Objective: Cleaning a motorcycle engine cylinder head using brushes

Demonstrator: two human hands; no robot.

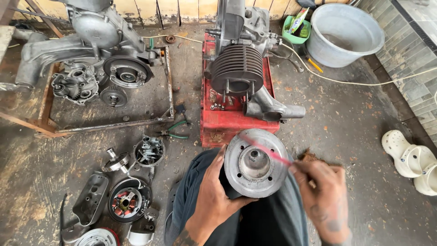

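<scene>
My left hand (210,195) grips the side of a round grey metal cylinder head (256,162), held on my lap with its domed inner face up. My right hand (322,191) holds a thin pink-handled tool (268,149), blurred, laid across the head's face toward its upper left rim. An engine with a black finned cylinder (237,68) sits on a red stand (217,119) just beyond my knees.
A second engine (91,50) rests in a rusty metal frame (104,125) at upper left. Loose parts lie at lower left: a stator plate (127,200), carburettor (149,151), covers, green-handled pliers (174,131). A grey basin (346,34) and white clogs (409,159) stand right.
</scene>
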